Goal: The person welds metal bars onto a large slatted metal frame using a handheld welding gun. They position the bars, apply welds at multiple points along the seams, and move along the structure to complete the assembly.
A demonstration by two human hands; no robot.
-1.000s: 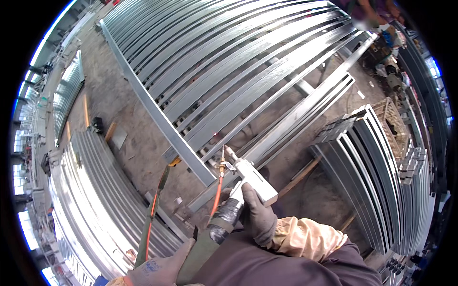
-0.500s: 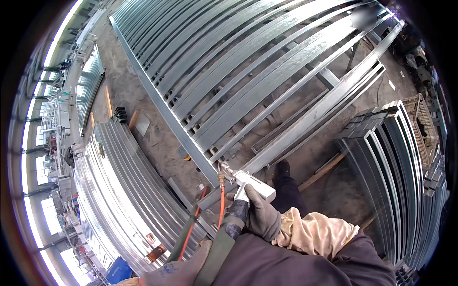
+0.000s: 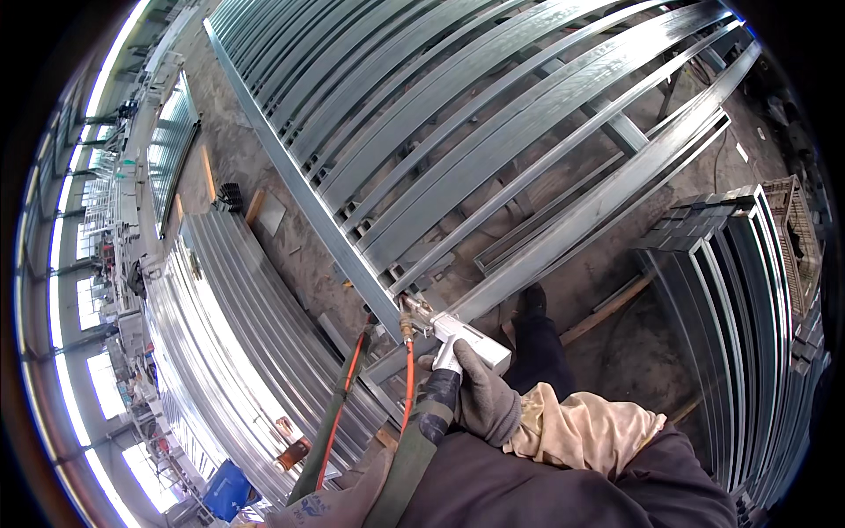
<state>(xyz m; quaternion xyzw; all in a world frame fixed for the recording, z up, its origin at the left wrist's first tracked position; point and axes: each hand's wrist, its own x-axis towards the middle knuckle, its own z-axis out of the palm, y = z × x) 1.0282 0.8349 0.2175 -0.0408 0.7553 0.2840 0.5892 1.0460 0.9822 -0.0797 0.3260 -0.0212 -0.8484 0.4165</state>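
My right hand (image 3: 486, 400), in a grey glove, is closed round the handle of a white handheld welding gun (image 3: 475, 341). The gun's metal nozzle touches or nearly touches the corner of a galvanized steel frame (image 3: 304, 202). An orange hose (image 3: 410, 378) hangs from a brass fitting by the nozzle. From the handle a thick cable in a dark green sleeve (image 3: 400, 475) runs down past my lap. My left hand (image 3: 330, 503), gloved in grey, is low at the lower edge beside that sleeve; its fingers are hidden.
Steel channels (image 3: 255, 290) lie stacked at the left, with a copper-coloured cylinder (image 3: 292, 454) on top. A blue box (image 3: 227, 489) is at the lower left. More bundled profiles (image 3: 704, 290) stand at the right, near a wooden bar (image 3: 607, 310) and a woven crate (image 3: 797, 229).
The head view has shifted and tilted slightly. My left hand has slid lower beside the sleeve. My right hand and the welding gun stay at the frame's corner.
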